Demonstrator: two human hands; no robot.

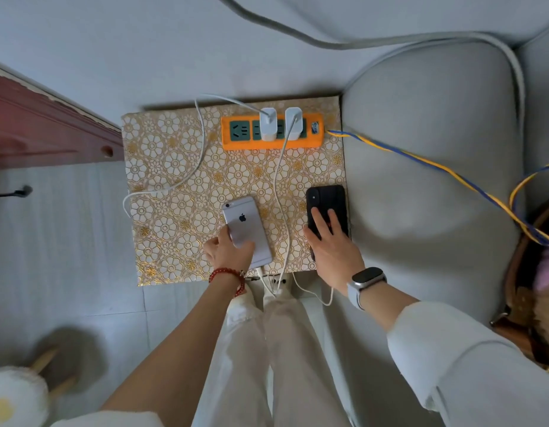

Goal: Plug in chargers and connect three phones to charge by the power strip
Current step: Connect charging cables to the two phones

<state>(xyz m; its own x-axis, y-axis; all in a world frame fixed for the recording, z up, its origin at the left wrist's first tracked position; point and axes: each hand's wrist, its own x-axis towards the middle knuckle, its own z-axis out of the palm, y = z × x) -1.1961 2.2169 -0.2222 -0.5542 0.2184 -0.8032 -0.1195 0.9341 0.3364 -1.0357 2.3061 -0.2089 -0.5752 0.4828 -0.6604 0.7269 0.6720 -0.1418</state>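
We see a small table (162,167) with a flower-patterned cover, set just beside a grey sofa cushion (427,167). At its far edge lies an orange power strip (233,143), its yellow-and-blue cord (421,161) running off to the right over the cushion.

Two white chargers (269,124) stand plugged into the strip side by side; the leftmost socket shows bare. From the left charger a white cable (202,143) loops out to the left edge of the table and down. From the right charger a second white cable (277,186) runs toward us between the two phones and off the near edge.

Silver phone (245,224): face down near the table's near edge, tilted, a white plug in its bottom end. Our left hand (228,249) grips its lower part, thumb on the left edge, fingers curled round; a red bead bracelet (227,274) on that wrist.

Black phone (327,200): face down at the right edge of the table, touching the cushion. Our right hand (331,246) lies on its lower half, fingers straight and spread on its back, thumb along the left side; a watch (367,280) on the wrist. We cannot tell whether a cable is in this phone
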